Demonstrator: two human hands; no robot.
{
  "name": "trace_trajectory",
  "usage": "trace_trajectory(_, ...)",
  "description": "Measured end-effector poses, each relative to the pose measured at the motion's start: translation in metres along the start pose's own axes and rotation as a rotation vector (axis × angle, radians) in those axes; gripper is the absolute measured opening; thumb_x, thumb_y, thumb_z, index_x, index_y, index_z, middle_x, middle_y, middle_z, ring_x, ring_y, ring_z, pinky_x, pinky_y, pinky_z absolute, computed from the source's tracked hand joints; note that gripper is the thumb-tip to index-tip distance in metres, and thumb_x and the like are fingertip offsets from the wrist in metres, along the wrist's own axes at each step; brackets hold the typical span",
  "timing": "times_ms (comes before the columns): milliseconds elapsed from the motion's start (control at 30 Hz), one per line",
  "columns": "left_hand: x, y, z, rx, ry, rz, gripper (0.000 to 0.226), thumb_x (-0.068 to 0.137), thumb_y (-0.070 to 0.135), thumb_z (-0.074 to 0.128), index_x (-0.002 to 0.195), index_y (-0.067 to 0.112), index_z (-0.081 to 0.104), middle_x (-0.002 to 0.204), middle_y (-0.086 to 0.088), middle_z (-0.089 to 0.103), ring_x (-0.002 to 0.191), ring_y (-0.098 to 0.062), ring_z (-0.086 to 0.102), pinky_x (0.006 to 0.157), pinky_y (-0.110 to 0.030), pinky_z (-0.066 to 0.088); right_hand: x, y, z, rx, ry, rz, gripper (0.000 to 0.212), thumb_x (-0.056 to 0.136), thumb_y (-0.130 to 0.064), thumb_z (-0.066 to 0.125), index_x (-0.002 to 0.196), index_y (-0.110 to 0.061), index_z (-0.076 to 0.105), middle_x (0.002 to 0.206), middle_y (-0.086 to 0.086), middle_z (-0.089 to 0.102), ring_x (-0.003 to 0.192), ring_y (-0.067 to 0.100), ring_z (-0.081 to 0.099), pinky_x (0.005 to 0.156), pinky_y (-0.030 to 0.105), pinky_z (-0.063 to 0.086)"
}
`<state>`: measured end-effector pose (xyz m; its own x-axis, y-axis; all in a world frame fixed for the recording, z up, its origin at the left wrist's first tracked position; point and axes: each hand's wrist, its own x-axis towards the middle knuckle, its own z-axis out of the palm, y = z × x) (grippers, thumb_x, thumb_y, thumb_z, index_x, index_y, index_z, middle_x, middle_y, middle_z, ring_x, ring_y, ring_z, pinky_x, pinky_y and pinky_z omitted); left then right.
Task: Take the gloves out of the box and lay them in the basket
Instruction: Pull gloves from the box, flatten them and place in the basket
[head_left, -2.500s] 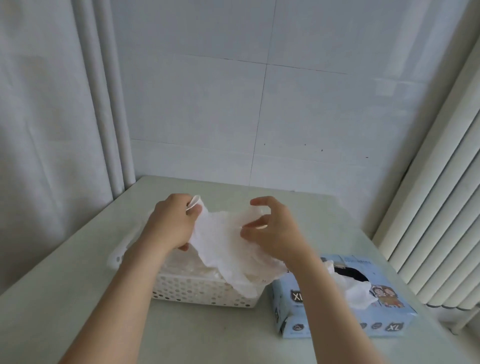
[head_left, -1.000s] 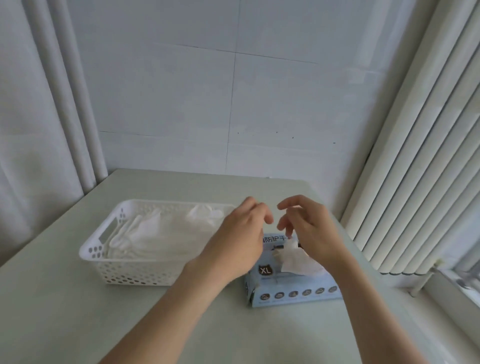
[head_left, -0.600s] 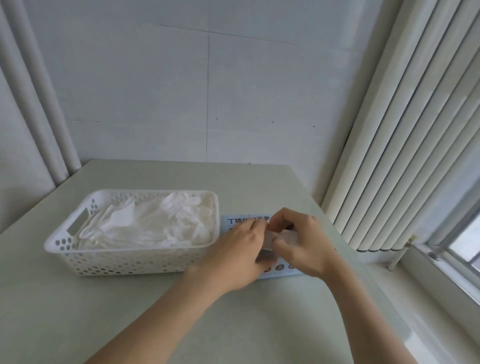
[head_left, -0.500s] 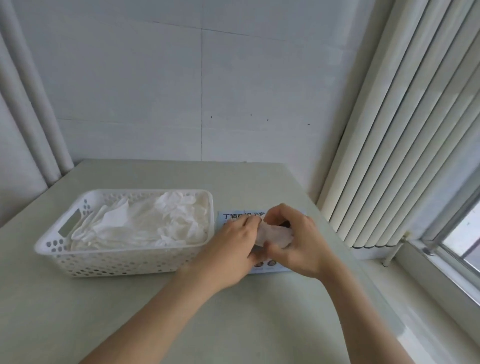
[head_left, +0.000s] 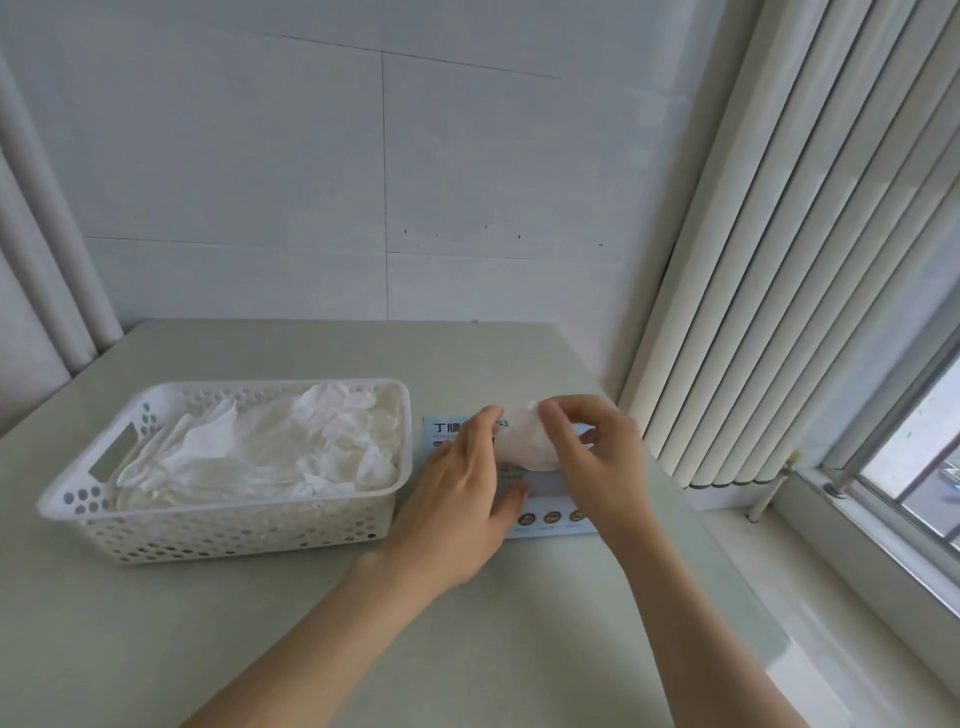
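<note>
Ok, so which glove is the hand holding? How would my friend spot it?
Look at the pale table, then right of the white basket to the blue box. Just above the box, a crumpled white glove is pinched by the right hand. The other gloves lie in the basket; this one alone is held up.

White perforated basket (head_left: 249, 525), white gloves (head_left: 270, 452), pale-blue box (head_left: 550, 522).
</note>
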<state>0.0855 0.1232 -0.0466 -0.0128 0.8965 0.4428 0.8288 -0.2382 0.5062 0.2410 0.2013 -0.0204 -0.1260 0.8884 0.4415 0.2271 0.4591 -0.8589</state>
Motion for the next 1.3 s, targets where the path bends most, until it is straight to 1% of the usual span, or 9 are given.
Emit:
trace_trajectory(167, -0.002, 0.0, 0.002, 0.104, 0.025, 0.082, 0.045, 0.104, 0.036, 0.055, 0.146, 0.027, 0.04, 0.134, 0.006, 0.061, 0.115, -0.018, 0.054, 0.103, -0.032, 0.042, 0.002, 0.0, -0.004, 0.189, 0.094, 0.044, 0.023, 0.107, -0.025, 0.062, 0.091, -0.016, 0.075, 0.084, 0.002, 0.074, 0.08, 0.018, 0.067, 0.071, 0.04, 0.053)
trace_trajectory(367, 0.0, -0.001, 0.0, 0.132, -0.006, 0.052, 0.042, 0.106, 0.038, 0.05, 0.145, 0.022, 0.052, 0.135, 0.004, 0.06, 0.116, -0.018, 0.052, 0.108, -0.03, 0.037, 0.001, -0.013, -0.002, 0.222, 0.319, -0.107, 0.018, 0.112, -0.02, 0.051, 0.1, -0.011, 0.062, 0.078, 0.01, 0.065, 0.072, 0.016, 0.059, 0.067, 0.026, 0.048)
trace_trajectory(500, 0.0, -0.003, 0.002, 0.173, -0.029, 0.054, 0.035, 0.107, 0.042, 0.046, 0.133, 0.022, 0.059, 0.127, 0.005, 0.061, 0.111, -0.017, 0.052, 0.101, -0.028, 0.037, -0.003, -0.025, -0.001, 0.212, 0.474, -0.166, 0.014, 0.115, -0.024, 0.043, 0.106, -0.015, 0.05, 0.063, -0.013, 0.05, 0.056, 0.012, 0.044, 0.057, 0.029, 0.039)
trace_trajectory(600, 0.0, -0.004, 0.001, 0.177, -0.057, 0.07, 0.035, 0.107, 0.042, 0.044, 0.133, 0.022, 0.057, 0.128, 0.003, 0.057, 0.114, -0.02, 0.053, 0.103, -0.032, 0.04, -0.009, -0.037, -0.001, 0.181, 0.502, -0.227, 0.01, 0.114, -0.021, 0.045, 0.106, -0.018, 0.05, 0.061, -0.006, 0.05, 0.055, 0.012, 0.044, 0.054, 0.029, 0.038)
trace_trajectory(667, 0.001, -0.002, -0.003, 0.113, -0.054, 0.064, 0.034, 0.106, 0.042, 0.047, 0.132, 0.021, 0.054, 0.13, 0.006, 0.053, 0.117, -0.017, 0.053, 0.098, -0.03, 0.045, -0.011, -0.043, 0.0, 0.149, 0.46, -0.252, 0.011, 0.111, -0.016, 0.053, 0.102, -0.019, 0.057, 0.064, 0.004, 0.06, 0.058, 0.016, 0.054, 0.053, 0.028, 0.042)
trace_trajectory(767, 0.007, 0.007, -0.016, -0.055, 0.013, 0.015, 0.023, 0.104, 0.031, 0.054, 0.124, 0.019, 0.055, 0.121, 0.011, 0.05, 0.108, -0.013, 0.057, 0.085, -0.024, 0.044, -0.011, -0.051, 0.004, 0.106, 0.419, -0.25, 0.012, 0.106, -0.015, 0.063, 0.096, -0.019, 0.068, 0.074, -0.004, 0.069, 0.067, 0.02, 0.064, 0.06, 0.035, 0.049)
trace_trajectory(933, 0.016, 0.026, -0.059, -0.359, 0.113, -0.101, 0.05, 0.104, 0.026, 0.052, 0.152, 0.029, 0.04, 0.141, 0.016, 0.055, 0.123, -0.001, 0.055, 0.106, -0.026, 0.045, -0.003, -0.073, 0.013, 0.27, 0.311, -0.103, 0.017, 0.104, -0.019, 0.067, 0.091, -0.012, 0.075, 0.079, 0.0, 0.073, 0.075, 0.014, 0.068, 0.068, 0.035, 0.054)
trace_trajectory(1167, 0.024, 0.017, -0.112, -0.729, 0.151, -0.149, 0.027, 0.1, 0.018, 0.067, 0.126, 0.025, 0.068, 0.109, -0.002, 0.078, 0.106, -0.02, 0.074, 0.097, -0.048, 0.058, 0.009, -0.115, 0.037, 0.363, -0.141, 0.157, 0.017, 0.1, -0.02, 0.068, 0.094, -0.01, 0.08, 0.086, 0.009, 0.079, 0.075, 0.017, 0.073, 0.065, 0.031, 0.057)
trace_trajectory(1300, 0.023, 0.01, -0.122, -0.717, 0.282, -0.2, 0.011, 0.101, 0.022, 0.067, 0.108, 0.02, 0.075, 0.101, -0.001, 0.078, 0.097, -0.019, 0.075, 0.088, -0.044, 0.062, 0.015, -0.128, 0.052, 0.383, -0.232, 0.235, 0.021, 0.101, -0.038, 0.066, 0.101, -0.022, 0.08, 0.1, 0.005, 0.081, 0.094, 0.023, 0.078, 0.081, 0.039, 0.063)
